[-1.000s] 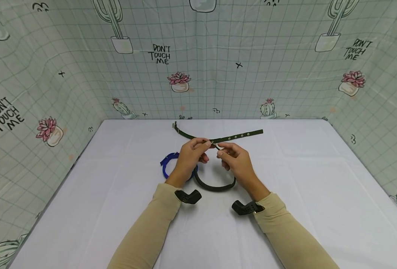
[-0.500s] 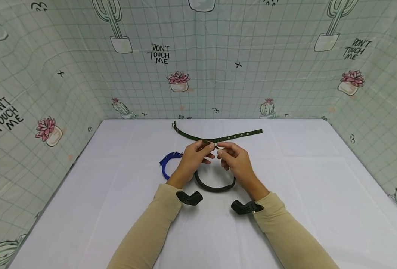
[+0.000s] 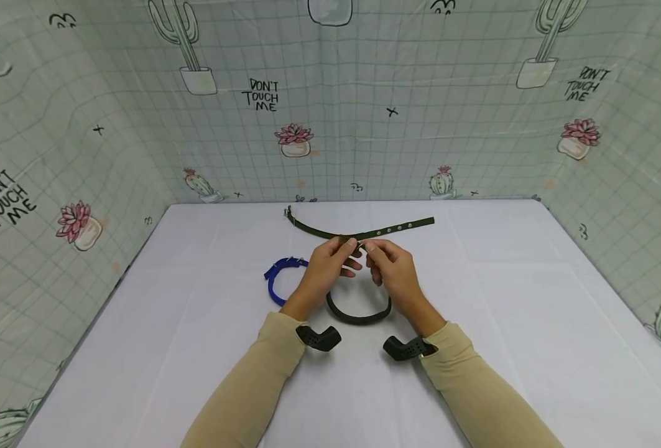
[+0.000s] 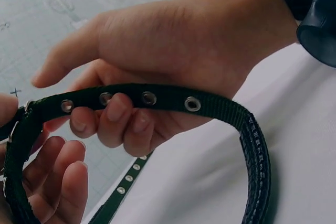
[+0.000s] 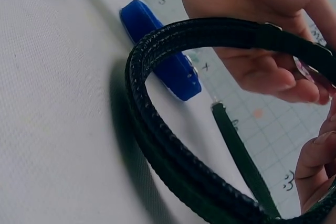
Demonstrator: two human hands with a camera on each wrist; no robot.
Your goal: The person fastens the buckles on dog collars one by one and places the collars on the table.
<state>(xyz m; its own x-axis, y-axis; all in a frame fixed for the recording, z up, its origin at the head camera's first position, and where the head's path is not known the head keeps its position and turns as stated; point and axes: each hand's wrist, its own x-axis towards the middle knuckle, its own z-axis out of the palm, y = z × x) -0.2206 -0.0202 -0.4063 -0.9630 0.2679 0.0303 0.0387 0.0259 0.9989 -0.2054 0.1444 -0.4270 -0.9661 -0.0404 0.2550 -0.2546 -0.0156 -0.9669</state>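
Observation:
Between both hands a dark green buckled collar [image 3: 358, 320] is held up in a loop. Metal eyelets line its strap, and a padded inner band [image 4: 257, 166] shows in the left wrist view. My left hand [image 3: 320, 269] pinches the collar near its metal buckle [image 4: 13, 129]. Close beside it, my right hand [image 3: 395, 270] pinches the strap with thumb and forefinger; its other fingers [image 4: 116, 108] bend beneath the eyelets. The fingertips nearly meet and partly cover the buckle, so I cannot tell how far the strap is through it.
Behind the hands, a second green collar [image 3: 308, 228] lies unfastened on the white table [image 3: 509, 298]. A blue collar [image 3: 274, 283] lies in a loop to the left, partly behind the left forearm. A printed cloth wall [image 3: 358, 93] stands at the back.
My left hand has shifted slightly right, closer to the right hand. The right fingers have closed in on the strap by the buckle. The lying collars have not moved on the table.

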